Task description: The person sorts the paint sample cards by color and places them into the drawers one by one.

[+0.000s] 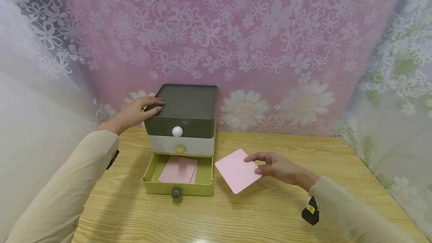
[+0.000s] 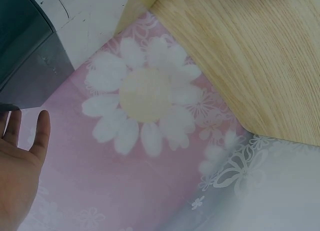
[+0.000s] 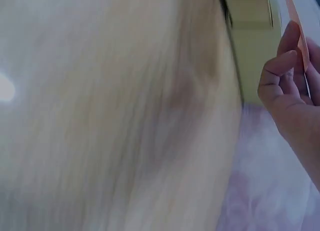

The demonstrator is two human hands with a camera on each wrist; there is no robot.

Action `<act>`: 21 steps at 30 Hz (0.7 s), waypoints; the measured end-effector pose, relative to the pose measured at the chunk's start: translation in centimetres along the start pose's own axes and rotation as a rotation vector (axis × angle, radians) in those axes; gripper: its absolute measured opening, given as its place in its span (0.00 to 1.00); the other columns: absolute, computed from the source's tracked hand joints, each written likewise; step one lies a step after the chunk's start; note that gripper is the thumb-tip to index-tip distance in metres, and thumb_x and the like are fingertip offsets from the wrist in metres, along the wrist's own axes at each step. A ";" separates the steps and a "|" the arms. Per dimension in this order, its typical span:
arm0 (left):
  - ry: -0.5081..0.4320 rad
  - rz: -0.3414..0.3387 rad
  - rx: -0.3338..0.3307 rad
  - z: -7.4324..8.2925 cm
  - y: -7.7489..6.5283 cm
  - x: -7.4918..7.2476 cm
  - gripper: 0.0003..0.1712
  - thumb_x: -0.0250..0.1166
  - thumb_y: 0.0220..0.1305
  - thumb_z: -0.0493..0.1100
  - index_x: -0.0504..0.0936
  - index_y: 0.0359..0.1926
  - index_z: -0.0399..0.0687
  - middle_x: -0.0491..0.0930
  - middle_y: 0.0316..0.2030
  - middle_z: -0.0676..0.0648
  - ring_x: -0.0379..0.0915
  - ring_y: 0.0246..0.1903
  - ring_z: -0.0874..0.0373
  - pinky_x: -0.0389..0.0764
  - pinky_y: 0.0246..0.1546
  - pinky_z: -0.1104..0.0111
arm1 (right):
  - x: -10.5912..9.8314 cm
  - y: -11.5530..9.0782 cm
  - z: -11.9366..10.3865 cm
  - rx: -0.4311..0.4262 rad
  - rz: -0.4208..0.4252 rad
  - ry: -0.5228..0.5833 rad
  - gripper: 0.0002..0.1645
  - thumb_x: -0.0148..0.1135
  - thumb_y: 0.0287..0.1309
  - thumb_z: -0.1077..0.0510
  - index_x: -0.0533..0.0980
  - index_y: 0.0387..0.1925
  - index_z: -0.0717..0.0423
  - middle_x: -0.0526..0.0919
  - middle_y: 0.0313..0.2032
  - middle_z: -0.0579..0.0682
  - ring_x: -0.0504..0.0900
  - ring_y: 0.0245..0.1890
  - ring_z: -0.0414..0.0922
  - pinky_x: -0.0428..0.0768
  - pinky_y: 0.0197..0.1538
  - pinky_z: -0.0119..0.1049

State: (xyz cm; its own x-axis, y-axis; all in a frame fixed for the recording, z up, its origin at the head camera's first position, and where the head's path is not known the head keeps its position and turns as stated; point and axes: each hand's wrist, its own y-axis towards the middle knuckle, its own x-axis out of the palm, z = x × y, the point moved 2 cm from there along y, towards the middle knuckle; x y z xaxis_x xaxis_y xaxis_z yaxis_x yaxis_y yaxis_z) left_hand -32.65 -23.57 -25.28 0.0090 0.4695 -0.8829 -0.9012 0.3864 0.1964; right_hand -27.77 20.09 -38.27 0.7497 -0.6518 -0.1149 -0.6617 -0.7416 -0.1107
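A small stacked drawer unit (image 1: 190,102) stands at the back of the table, with a dark grey top tier, a light grey middle tier and a yellow-green bottom drawer (image 1: 195,189) pulled out. Pink cards (image 1: 177,170) lie flat inside that drawer. My left hand (image 1: 136,111) rests on the left edge of the dark top, fingers extended over it. To the right of the drawer, my right hand (image 1: 282,167) pinches a pink square card (image 1: 234,171) by its right corner, above the table. The right wrist view shows this card (image 3: 296,16) nearly edge-on between thumb and fingers.
The wood-grain table (image 1: 256,216) is bounded behind by a pink flowered curtain (image 1: 256,48) and on both sides by pale sheets. Round knobs stick out from the drawer fronts, the lowest a dark grey knob (image 1: 176,192).
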 end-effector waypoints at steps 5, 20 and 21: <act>0.005 0.001 -0.007 0.0 0.0 0.0 0.25 0.51 0.67 0.53 0.70 0.61 0.47 0.61 0.65 0.42 0.41 0.70 0.43 0.50 0.65 0.45 | 3.5 1.9 -0.7 0.004 -0.016 0.132 0.28 0.54 0.60 0.66 0.62 0.61 0.66 0.61 0.61 0.57 0.78 0.40 0.40 0.76 0.48 0.39; -0.006 -0.012 -0.005 0.1 0.0 0.0 0.26 0.50 0.68 0.53 0.69 0.62 0.46 0.60 0.66 0.40 0.40 0.70 0.42 0.48 0.66 0.45 | 11.3 7.2 -2.6 0.104 0.095 0.290 0.26 0.56 0.55 0.71 0.65 0.58 0.68 0.67 0.54 0.57 0.78 0.39 0.42 0.74 0.56 0.44; -0.008 -0.011 -0.009 0.1 0.0 0.1 0.26 0.50 0.68 0.53 0.69 0.62 0.46 0.60 0.66 0.41 0.40 0.70 0.43 0.48 0.66 0.45 | 11.7 7.5 -2.8 0.111 0.109 0.295 0.26 0.56 0.55 0.71 0.66 0.57 0.68 0.68 0.53 0.57 0.78 0.39 0.42 0.75 0.56 0.43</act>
State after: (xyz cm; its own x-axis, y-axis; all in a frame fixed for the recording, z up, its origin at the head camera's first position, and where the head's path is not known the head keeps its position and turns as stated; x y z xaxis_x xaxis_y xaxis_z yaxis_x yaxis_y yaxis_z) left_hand -32.58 -23.52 -25.32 0.0226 0.4713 -0.8817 -0.9048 0.3848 0.1825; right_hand -23.92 6.41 -37.70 0.6349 -0.7565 0.1570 -0.7237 -0.6534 -0.2220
